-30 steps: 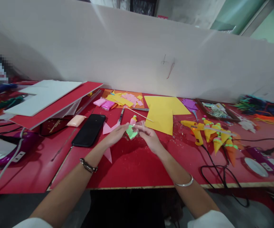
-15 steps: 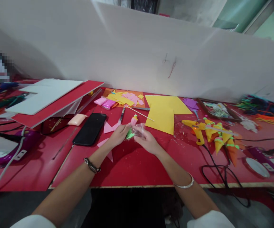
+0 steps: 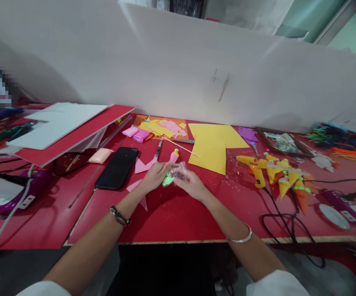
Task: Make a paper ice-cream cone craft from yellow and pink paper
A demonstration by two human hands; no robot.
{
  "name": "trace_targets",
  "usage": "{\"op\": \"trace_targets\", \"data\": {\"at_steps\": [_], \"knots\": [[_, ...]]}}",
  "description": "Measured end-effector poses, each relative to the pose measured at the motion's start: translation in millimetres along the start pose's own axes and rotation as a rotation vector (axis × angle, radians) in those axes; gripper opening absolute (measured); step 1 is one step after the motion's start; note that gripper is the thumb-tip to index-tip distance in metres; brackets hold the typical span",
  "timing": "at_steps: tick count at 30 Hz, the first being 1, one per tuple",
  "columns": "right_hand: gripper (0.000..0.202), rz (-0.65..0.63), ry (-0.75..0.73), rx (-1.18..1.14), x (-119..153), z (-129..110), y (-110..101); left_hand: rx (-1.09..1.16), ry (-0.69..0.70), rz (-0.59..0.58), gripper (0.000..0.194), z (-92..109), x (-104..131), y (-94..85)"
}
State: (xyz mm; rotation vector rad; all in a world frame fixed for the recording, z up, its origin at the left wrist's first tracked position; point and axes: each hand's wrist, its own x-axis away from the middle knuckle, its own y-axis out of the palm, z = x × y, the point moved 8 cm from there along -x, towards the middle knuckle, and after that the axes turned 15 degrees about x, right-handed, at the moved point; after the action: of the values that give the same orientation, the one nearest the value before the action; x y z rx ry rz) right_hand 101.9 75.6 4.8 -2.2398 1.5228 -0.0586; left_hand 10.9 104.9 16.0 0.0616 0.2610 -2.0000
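Note:
Between my two hands is a small clear plastic packet (image 3: pixel 179 170) with bright green clay (image 3: pixel 168 179) at its lower left end. My left hand (image 3: pixel 155 176) is closed on the packet's left side. My right hand (image 3: pixel 193 186) pinches the crinkled plastic at its right side. Just beyond my fingers lies a small pink cone with a yellow top (image 3: pixel 174 154). Pink paper pieces (image 3: pixel 140 166) and a slim dark-handled tool (image 3: pixel 159 149) are near my left hand. A thin stick (image 3: pixel 182 147) rests beyond my right hand, its end on yellow sheets (image 3: pixel 210 154).
A black phone (image 3: pixel 117 167) and a peach clay packet (image 3: pixel 101 156) lie to the left, below stacked boards (image 3: pixel 69 123). On the right are a yellow glue gun (image 3: pixel 256 167), several decorated cones (image 3: pixel 284 187) and black cables (image 3: pixel 278 216). A white panel (image 3: pixel 165 65) stands behind.
The packet has turned between my hands: the green end now hangs lower and shows more, while the clear plastic is bunched up between my fingers. Both arms stay nearly in place.

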Motion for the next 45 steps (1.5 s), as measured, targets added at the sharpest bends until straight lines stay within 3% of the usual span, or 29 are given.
{"op": "trace_targets", "data": {"at_steps": [5, 11, 19, 24, 30, 33, 36, 38, 45], "knots": [[0.023, 0.056, -0.062, 0.062, 0.5, -1.7, -7.2, 0.033, -0.002, -0.131, 0.028, 5.0, 0.5, 0.5], [0.019, 0.069, -0.148, 0.369, 2.8, -17.6, -8.2, 0.050, 0.038, -0.234, 0.024, 5.9, 1.0, 6.8], [0.028, -0.042, -0.076, 0.397, 2.7, -10.1, 2.7, -0.032, 0.121, -0.079, 0.020, 8.1, -0.6, -3.5], [0.025, -0.092, -0.061, 0.334, 3.9, -8.8, 8.2, 0.104, 0.119, -0.046, 0.021, 5.7, -2.9, -8.2], [0.032, -0.024, 0.030, 0.189, 2.1, -4.6, 1.5, 0.292, -0.001, 0.026, 0.031, -12.5, -6.1, -16.4], [0.033, 0.099, 0.105, 0.133, 0.7, 0.0, -11.5, 0.380, -0.071, 0.070, 0.041, -21.7, -5.1, -13.7], [0.029, 0.244, 0.186, 0.082, 1.1, 7.7, -25.7, 0.327, -0.105, -0.002, 0.036, -20.5, -3.1, -1.3], [0.025, 0.273, 0.207, 0.040, 0.8, 12.3, -28.3, 0.213, -0.067, -0.047, 0.032, -14.4, -1.4, 5.1], [0.035, 0.084, 0.136, -0.002, -1.6, 14.1, -8.6, 0.145, -0.019, 0.019, 0.039, -13.7, 3.0, 5.4]]}}
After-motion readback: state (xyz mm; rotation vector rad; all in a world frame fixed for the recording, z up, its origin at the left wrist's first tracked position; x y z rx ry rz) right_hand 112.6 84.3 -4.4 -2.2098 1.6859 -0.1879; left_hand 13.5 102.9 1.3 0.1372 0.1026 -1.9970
